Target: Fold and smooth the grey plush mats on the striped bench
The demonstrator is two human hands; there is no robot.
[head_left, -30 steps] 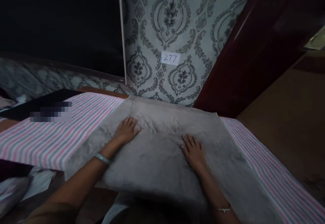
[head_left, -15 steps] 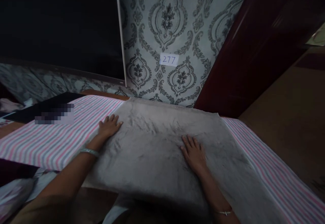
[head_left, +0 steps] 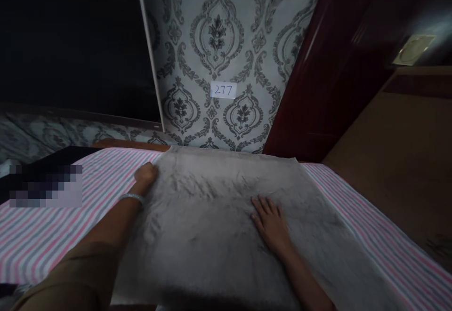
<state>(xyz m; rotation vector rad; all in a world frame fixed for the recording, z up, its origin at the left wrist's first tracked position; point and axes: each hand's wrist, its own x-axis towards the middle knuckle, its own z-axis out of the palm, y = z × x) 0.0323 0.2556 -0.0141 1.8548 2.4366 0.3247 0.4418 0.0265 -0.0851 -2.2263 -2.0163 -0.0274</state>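
Observation:
A grey plush cloth (head_left: 212,226) lies spread flat, with small creases across its upper middle. Beneath it is a pink, grey and white striped cloth (head_left: 95,184), showing on both sides. At the grey cloth's left edge my left hand (head_left: 145,174) is closed, its curled fingers at the edge; the fingertips are hidden. A pale bangle circles that wrist. My right hand (head_left: 271,224) rests flat and palm down right of the grey cloth's middle, fingers slightly spread.
Behind the table are patterned wallpaper with a paper label (head_left: 223,90) reading 277 and a large dark screen (head_left: 70,43). A dark red glossy post (head_left: 300,90) and a brown panel (head_left: 395,160) stand at right. A dark flat object (head_left: 76,153) lies at left, partly pixelated.
My left hand has gone from lying flat with fingers spread to closed at the grey cloth's left edge. My right hand stays flat on the cloth. The view has shifted slightly.

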